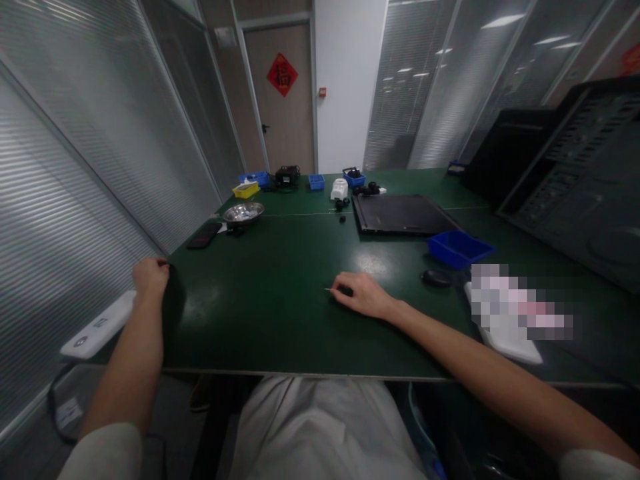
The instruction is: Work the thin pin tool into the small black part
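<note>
At the left edge of the green table, my left hand [151, 277] is closed with its fingers curled together. Whatever its fingertips may hold is too small to make out. Near the middle of the tabletop, my right hand [364, 295] rests with thumb and forefinger pinched together. A thin, pale, needle-like piece [327, 289] sticks out to the left from that pinch; its exact kind is unclear. Just below my left hand lies a white power strip [100, 327]. A black computer mouse [436, 278] sits to the right of my right hand.
A blue tray [457, 248] and a closed laptop [407, 213] lie to the right, beside a large black computer case [585, 180]. A metal bowl [243, 213] and a phone [205, 235] are at the left. Small bins [316, 182] line the back. The table's front edge [300, 373] crosses before my lap.
</note>
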The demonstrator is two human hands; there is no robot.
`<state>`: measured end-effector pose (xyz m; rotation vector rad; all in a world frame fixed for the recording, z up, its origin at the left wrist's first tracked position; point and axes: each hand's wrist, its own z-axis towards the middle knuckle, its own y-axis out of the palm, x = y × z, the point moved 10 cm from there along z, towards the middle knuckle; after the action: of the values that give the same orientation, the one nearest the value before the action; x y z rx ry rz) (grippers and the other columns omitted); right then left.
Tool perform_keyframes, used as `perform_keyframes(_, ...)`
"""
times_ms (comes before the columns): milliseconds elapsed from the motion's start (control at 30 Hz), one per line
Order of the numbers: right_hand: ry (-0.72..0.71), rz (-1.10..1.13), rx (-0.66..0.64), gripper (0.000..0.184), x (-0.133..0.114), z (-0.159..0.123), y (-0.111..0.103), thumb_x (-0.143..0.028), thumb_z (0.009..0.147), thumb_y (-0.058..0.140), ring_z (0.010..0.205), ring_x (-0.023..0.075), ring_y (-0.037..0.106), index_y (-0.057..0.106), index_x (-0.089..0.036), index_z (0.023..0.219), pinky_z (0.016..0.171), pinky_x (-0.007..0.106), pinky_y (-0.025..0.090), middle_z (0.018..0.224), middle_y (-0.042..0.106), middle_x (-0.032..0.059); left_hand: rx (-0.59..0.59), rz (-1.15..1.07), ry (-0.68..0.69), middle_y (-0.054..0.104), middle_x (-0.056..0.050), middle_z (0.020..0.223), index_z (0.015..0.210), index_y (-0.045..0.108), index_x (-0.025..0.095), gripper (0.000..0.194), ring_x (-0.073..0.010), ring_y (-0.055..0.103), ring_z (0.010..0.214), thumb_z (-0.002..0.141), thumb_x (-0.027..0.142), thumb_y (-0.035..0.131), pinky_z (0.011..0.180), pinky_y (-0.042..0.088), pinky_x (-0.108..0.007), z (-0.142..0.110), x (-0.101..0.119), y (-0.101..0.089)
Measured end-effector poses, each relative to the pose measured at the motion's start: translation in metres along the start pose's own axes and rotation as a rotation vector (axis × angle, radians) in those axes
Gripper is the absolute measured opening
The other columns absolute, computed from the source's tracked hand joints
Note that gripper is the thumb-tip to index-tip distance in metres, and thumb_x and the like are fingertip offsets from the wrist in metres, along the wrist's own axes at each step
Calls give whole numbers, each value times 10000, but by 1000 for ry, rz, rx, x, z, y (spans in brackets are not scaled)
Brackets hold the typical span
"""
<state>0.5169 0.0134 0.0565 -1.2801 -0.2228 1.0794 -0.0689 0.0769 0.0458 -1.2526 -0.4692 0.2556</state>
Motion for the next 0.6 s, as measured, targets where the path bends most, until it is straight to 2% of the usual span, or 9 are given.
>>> perform_keyframes(133, 4, -2, -7, 158, -2, 0, -1, -309, 1002, 578, 776, 153, 643, 688, -196, 989, 723, 267, 454, 935, 705, 37, 47, 7, -90, 711, -155, 1054, 1246, 722, 50, 411, -262, 587, 967, 941, 271, 557, 916, 442, -360, -2, -8, -5)
perform_keyframes(400, 4, 0, -8, 155, -1, -1, 0, -308, 1000, 584, 768, 151, 640, 692, -197, 992, 724, 269, 452, 937, 706, 37, 88, -19, -97, 680, -83, 807, 1161, 753, 48, 357, -216, 561, 843, 904, 256, 619, 852, 438, -308, -4, -6, -12)
perform_keyframes(600, -9, -11, -18, 143, 0, 0, 2, -299, 995, 588, 785, 149, 643, 686, -194, 997, 730, 266, 446, 938, 703, 30, 101, -12, -124, 675, -104, 893, 1203, 749, 65, 389, -224, 536, 849, 920, 274, 583, 837, 440, -328, -4, -11, -9)
